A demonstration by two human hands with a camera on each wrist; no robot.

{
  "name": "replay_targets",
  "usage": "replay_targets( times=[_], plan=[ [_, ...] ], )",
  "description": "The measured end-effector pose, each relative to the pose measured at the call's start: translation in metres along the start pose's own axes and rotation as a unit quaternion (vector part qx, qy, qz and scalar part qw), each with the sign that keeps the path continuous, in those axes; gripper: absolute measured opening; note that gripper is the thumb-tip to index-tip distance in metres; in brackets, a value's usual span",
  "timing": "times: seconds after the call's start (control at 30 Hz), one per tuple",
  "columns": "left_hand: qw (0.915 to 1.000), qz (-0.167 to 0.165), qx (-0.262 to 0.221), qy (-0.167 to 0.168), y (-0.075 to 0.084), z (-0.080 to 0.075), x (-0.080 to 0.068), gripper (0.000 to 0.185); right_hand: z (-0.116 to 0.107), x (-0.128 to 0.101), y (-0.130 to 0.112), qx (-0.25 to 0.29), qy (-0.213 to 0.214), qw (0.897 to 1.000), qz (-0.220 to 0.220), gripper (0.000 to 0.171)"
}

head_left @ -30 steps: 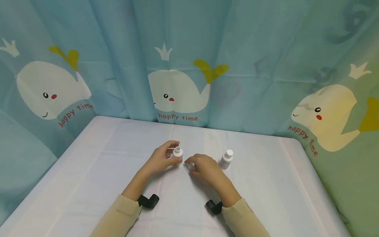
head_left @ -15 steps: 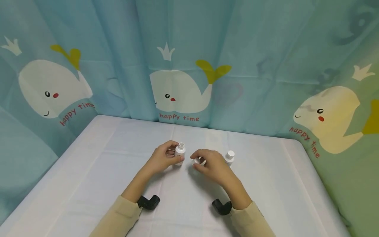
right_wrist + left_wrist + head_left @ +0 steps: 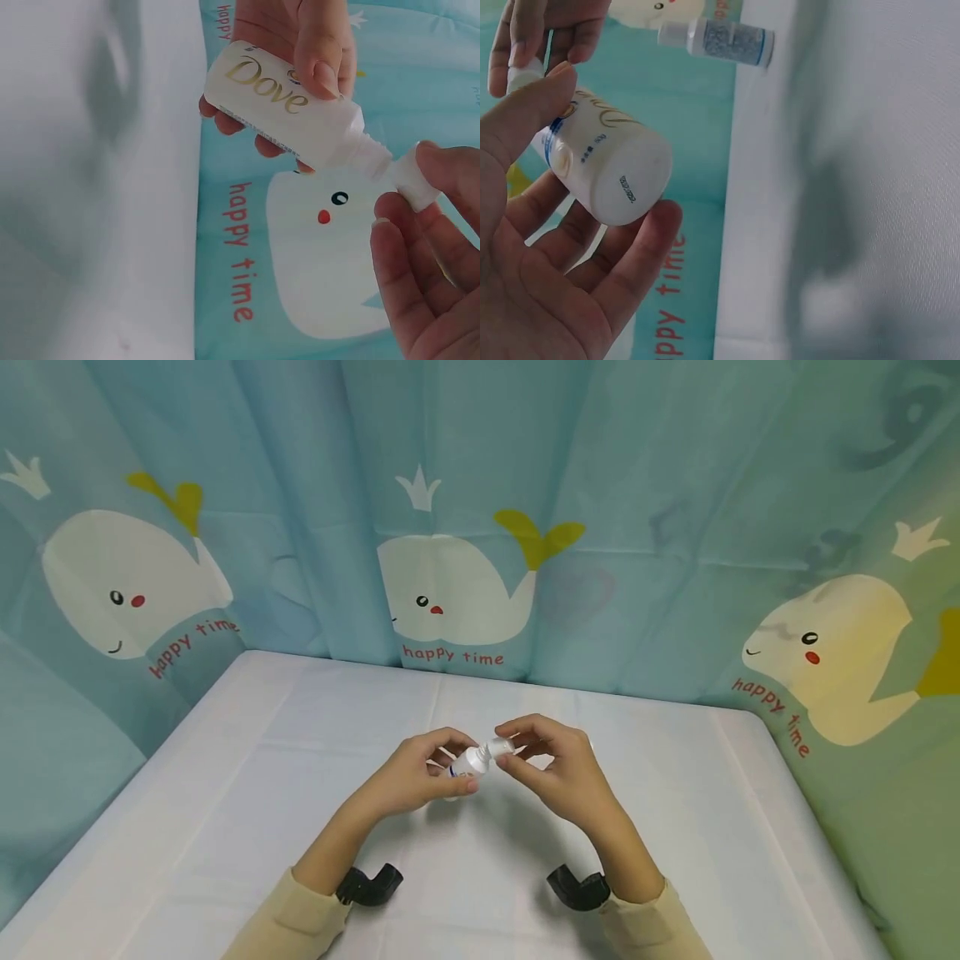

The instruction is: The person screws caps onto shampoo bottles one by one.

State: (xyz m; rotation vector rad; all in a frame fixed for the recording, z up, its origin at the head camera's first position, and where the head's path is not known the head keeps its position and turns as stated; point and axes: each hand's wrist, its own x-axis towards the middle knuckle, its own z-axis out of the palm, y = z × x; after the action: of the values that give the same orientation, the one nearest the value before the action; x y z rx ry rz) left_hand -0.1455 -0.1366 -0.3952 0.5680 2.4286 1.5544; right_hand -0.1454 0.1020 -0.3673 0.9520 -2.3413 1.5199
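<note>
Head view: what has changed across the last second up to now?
The left hand lifted the Dove bottle off the table and tilted it rightward. The right hand picked up the cap and brought it to the bottle's neck. The second bottle stays standing.

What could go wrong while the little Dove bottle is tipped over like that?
The Dove bottle lies tilted in the left hand, neck toward the cap pinched by the right hand. If the cap is not seated, lotion might leak onto the white tablecloth. The small cap could also slip from the fingertips.
</note>
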Motion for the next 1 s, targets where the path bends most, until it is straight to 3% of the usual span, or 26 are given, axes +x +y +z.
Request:
replay_targets(
  times=[0.3,0.6,1.0],
  plan=[
    [0.9997,-0.006,0.020,0.014,0.0053,0.0029,-0.0034,0.036,0.0002,-0.0028,0.0041,0.002,-0.012,1.000,-0.014,0.025],
    [0.9999,0.012,0.006,0.008,0.0078,0.0020,-0.0036,0.036,0.0004,-0.0015,0.0051,-0.003,-0.021,1.000,-0.009,0.027],
    [0.9997,0.022,0.000,0.002,0.0105,0.0037,-0.0030,0.036,0.0034,-0.0009,0.0074,0.019,-0.002,0.999,-0.029,0.026]
  ],
)
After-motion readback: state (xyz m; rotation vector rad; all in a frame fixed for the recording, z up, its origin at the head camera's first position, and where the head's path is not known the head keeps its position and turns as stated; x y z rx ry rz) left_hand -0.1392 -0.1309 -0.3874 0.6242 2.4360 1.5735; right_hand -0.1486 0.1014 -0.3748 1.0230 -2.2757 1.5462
